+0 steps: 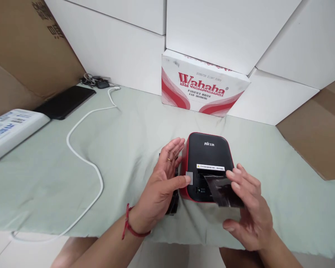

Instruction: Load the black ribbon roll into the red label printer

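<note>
A small black desktop machine with red sides (212, 152), shaped like a label printer, sits on the cloth. From its front slot a dark glossy sheet (225, 191) sticks out towards me, slightly curled. My left hand (163, 178) lies along the machine's left side, fingers stretched out, its thumb on the grey tab (190, 178). Black flat pieces (172, 207) show partly beneath that hand; their kind is hidden. Over the sheet's right edge, my right hand (248, 206) is open, thumb well apart from the fingers. Whether its fingertips touch the sheet I cannot tell.
A pale green cloth (145, 134) covers the table. Behind the machine stands a Wahaha water carton (203, 83) against white boxes (123, 41). To the left are a white cable (99, 171), a black phone-like slab (68, 101), keys (100, 82) and a white box (13, 130).
</note>
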Action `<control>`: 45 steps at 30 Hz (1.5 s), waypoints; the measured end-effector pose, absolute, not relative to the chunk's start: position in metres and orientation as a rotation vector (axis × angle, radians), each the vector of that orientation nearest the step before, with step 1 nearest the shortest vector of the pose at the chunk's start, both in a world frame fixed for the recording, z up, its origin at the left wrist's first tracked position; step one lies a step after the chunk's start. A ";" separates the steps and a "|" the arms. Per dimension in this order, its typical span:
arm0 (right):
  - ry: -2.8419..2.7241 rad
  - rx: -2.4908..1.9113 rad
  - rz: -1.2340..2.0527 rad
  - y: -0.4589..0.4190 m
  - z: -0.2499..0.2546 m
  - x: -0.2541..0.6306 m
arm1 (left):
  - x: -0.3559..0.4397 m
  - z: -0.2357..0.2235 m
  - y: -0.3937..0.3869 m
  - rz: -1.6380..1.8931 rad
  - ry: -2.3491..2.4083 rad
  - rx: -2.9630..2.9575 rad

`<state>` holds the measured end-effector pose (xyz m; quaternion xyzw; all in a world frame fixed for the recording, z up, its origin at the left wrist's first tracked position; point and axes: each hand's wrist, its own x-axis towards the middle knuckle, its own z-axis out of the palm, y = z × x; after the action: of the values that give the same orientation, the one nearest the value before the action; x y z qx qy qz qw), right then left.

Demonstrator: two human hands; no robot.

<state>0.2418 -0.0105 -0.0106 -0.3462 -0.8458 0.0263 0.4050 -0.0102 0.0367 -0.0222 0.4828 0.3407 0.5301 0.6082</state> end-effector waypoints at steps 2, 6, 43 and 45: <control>-2.154 -0.864 -0.019 -0.012 -0.007 0.236 | -0.009 -0.020 0.038 1.207 0.812 1.084; -2.163 -0.867 -0.068 -0.012 -0.004 0.231 | -0.006 -0.015 0.042 1.191 0.816 0.989; -1.293 -1.248 -0.074 0.036 0.102 0.229 | -0.048 -0.033 0.076 0.675 1.615 2.014; -1.214 -1.248 -0.075 0.035 0.106 0.248 | -0.050 -0.032 0.077 0.720 1.613 1.979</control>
<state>0.2478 0.0350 0.1060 -0.5480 -0.5330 -0.0328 0.6438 -0.0498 0.0772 -0.0318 0.7239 0.5899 0.2632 0.2421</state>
